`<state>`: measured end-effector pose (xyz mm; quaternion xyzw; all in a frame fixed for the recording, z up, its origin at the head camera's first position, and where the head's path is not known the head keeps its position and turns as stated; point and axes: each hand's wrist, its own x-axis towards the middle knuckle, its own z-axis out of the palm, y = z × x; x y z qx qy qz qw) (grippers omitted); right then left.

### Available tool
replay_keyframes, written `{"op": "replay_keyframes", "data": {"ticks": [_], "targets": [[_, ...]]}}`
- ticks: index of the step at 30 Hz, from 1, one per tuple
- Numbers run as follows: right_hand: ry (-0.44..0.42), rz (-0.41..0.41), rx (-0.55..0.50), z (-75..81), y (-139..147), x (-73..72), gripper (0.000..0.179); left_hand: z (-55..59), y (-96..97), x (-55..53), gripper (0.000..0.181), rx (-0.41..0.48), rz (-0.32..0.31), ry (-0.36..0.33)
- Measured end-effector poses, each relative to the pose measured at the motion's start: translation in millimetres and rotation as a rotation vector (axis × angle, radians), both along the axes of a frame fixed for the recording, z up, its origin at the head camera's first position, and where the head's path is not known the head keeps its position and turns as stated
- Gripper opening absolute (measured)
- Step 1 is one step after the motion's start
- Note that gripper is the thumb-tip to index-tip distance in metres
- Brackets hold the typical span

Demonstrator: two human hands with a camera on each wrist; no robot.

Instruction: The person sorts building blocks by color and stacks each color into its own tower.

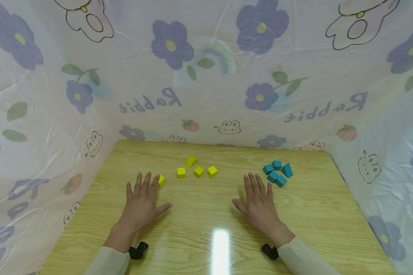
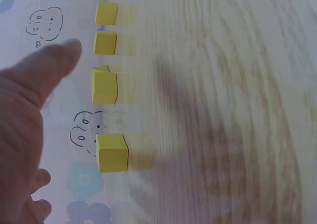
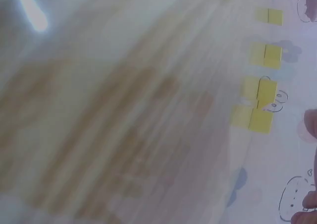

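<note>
My left hand (image 1: 141, 202) is held palm down over the table's left half, fingers straight and spread, holding nothing. Just beyond its index fingertip sits a yellow block (image 1: 161, 180), partly hidden by that finger. Farther right stand three yellow cubes (image 1: 199, 172), with a yellow wedge-shaped block (image 1: 191, 161) behind them. The left wrist view shows the thumb (image 2: 54, 60) beside a row of yellow blocks (image 2: 113, 153). On the right, my right hand (image 1: 259, 204) is also palm down with extended fingers and empty. Several blue blocks (image 1: 280, 180) and a blue triangular one (image 1: 287, 170) cluster beyond its fingertips.
The wood-grain table (image 1: 206, 214) is enclosed at the back and sides by a patterned cloth (image 1: 206, 95) with flowers and rabbits. A bright light reflection lies near the front centre. Black wrist devices (image 1: 139, 251) sit under both wrists.
</note>
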<state>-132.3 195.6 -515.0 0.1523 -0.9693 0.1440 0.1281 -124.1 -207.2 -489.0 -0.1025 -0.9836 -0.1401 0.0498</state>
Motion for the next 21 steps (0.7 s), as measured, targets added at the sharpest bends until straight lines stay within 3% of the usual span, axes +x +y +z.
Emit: {"op": "replay_keyframes", "data": {"ticks": [6,15,21], "targets": [[0.042,0.052,-0.058,8.1,-17,-11.5,0.085,2.0,-1.4,-1.3,0.102,0.008,0.016,0.059],[0.248,0.211,-0.053,20.3,-70,-41.9,0.066,0.6,-6.1,-7.0,0.092,0.012,0.055,0.166],[0.202,0.307,-0.004,29.4,-108,-62.7,0.059,-3.4,-4.7,-11.3,0.081,0.089,0.088,0.238]]}}
